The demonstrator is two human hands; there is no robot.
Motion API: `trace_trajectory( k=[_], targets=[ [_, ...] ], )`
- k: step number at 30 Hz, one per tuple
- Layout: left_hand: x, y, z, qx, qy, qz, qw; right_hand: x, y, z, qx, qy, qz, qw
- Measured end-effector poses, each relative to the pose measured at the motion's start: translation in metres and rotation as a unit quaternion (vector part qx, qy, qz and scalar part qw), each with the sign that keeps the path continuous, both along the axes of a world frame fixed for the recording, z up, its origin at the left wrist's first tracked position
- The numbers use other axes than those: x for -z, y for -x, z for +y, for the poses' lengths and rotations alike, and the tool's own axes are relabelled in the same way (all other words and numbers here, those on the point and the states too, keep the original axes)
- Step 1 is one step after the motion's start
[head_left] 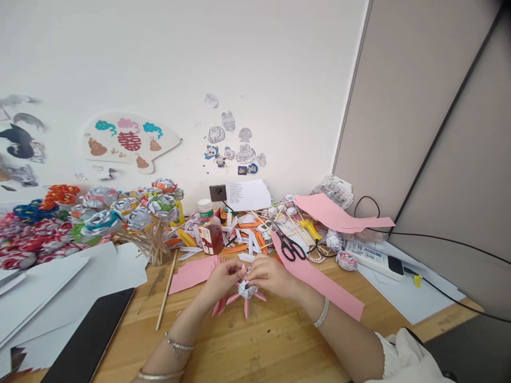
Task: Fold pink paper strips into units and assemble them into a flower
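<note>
A small paper flower (247,290) with a white-and-grey middle and pink pointed petals is held between my two hands, low over the wooden table. My left hand (227,277) closes on its upper left side, thumb and forefinger pinched together. From the right, my right hand (272,274) pinches the same upper part, and its fingertips meet those of the left. The fingers hide the top of the flower. Just left of it lie folded pink strips (219,307), with a stack of pink paper (194,274) behind my left hand.
Black scissors (291,247) lie on a long pink sheet (331,290) to the right. Behind stands a jar of red contents (209,229) among paper scraps. Paper roses (139,213), a wooden stick (166,290) and a black tablet-like slab (91,335) are leftward. A power strip (375,259) sits right.
</note>
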State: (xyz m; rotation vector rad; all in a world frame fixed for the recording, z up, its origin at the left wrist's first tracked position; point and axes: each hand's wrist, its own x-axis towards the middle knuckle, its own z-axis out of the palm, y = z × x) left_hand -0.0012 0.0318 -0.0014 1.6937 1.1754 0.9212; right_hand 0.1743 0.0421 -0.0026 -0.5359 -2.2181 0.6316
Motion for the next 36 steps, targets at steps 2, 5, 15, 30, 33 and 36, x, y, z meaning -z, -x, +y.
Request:
trace_trajectory(
  k=[2, 5, 15, 30, 33, 36],
  targets=[
    [0.000, -0.001, 0.000, -0.002, -0.002, -0.005, 1.000, -0.003, -0.002, 0.001, -0.012, -0.010, -0.009, 1.000],
    [-0.001, -0.001, -0.001, -0.001, -0.014, -0.014, 1.000, -0.007, -0.006, 0.000, 0.001, 0.021, -0.004, 1.000],
    [-0.004, -0.002, -0.001, -0.041, -0.026, -0.014, 0.999, -0.011, -0.002, -0.009, -0.024, 0.008, -0.001, 1.000],
    [-0.019, -0.006, -0.012, -0.032, -0.049, -0.107, 0.993, 0.007, 0.000, 0.014, 0.078, 0.288, 0.190, 0.935],
    [-0.015, -0.008, -0.012, -0.017, -0.043, -0.116, 0.992, 0.005, 0.001, 0.011, 0.081, 0.282, 0.191, 0.937],
    [-0.009, -0.012, -0.011, -0.002, -0.018, -0.132, 0.991, 0.004, 0.001, 0.008, 0.092, 0.287, 0.190, 0.934]
  ],
)
